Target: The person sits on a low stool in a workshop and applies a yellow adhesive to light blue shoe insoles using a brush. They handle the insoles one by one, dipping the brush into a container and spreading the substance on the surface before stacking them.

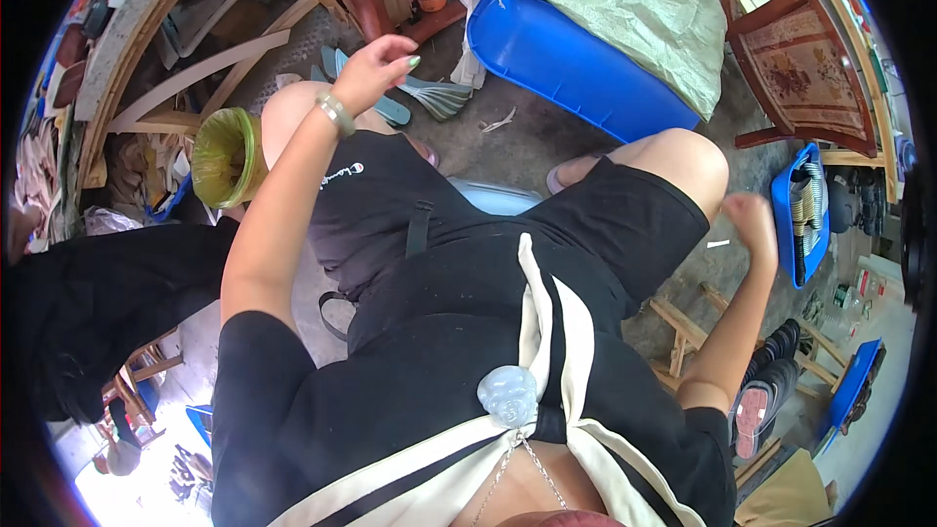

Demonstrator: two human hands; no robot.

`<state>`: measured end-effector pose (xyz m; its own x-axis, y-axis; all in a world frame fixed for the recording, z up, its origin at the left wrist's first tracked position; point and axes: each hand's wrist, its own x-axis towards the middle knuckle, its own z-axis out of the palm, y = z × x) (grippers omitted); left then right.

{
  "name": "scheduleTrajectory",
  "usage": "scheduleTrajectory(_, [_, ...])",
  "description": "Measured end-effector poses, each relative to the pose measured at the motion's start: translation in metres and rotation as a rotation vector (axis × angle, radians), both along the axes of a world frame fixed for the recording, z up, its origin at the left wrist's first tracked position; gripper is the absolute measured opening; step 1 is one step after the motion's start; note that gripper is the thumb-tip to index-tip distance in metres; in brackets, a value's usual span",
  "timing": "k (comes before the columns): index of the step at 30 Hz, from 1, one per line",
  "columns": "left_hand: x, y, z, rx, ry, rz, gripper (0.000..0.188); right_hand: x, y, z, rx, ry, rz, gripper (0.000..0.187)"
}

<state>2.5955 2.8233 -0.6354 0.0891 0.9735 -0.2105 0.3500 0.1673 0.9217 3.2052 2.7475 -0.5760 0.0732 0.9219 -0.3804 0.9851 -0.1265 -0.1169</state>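
My left hand [376, 70], with a pale bangle at the wrist, is raised above my left knee. Its fingers are loosely bent and a little apart, and nothing shows in them. Just past it, grey-blue flat pieces that look like shoe soles [436, 96] lie on the floor, fanned out. Out beside my right knee, my right hand [750, 222] is smeared by motion; its fingers look curled, and no held thing can be made out. Closest to that hand is a blue crate [784, 224] packed with a row of soles or similar flat pieces.
A large blue tub [576, 88] stands ahead, partly covered by a pale green woven sheet [625, 0]. At left is a yellow-green lined bin [223, 151]. A wooden chair [791, 59] stands at far right, with dark shoes [771, 385] racked lower right. Another person's black sleeve [127, 293] shows at left.
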Motion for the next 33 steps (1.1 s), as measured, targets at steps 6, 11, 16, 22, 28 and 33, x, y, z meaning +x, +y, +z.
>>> scheduleTrajectory(6, [0.038,0.073,-0.028,-0.085,-0.052,-0.005,0.038,-0.108,0.121,0.005,0.513,0.267,0.233,0.059])
scheduleTrajectory(11, [0.068,0.081,-0.046,-0.13,-0.07,0.076,0.043,-0.158,0.192,-0.055,0.603,0.096,0.4,0.069])
scheduleTrajectory(16, [0.104,0.085,-0.049,-0.035,0.09,0.133,0.087,-0.15,0.216,-0.106,0.575,0.136,0.497,0.034])
scheduleTrajectory(22, [0.126,0.155,-0.049,0.107,0.19,0.203,0.105,-0.173,0.179,-0.07,0.288,0.267,0.599,0.026])
scheduleTrajectory(28, [0.209,0.205,-0.021,0.407,0.661,0.019,0.089,-0.113,0.231,-0.051,0.769,0.575,0.233,0.03])
scheduleTrajectory(33, [0.278,0.248,-0.021,0.679,0.876,-0.129,0.074,-0.162,0.342,-0.036,1.039,0.403,0.348,0.033])
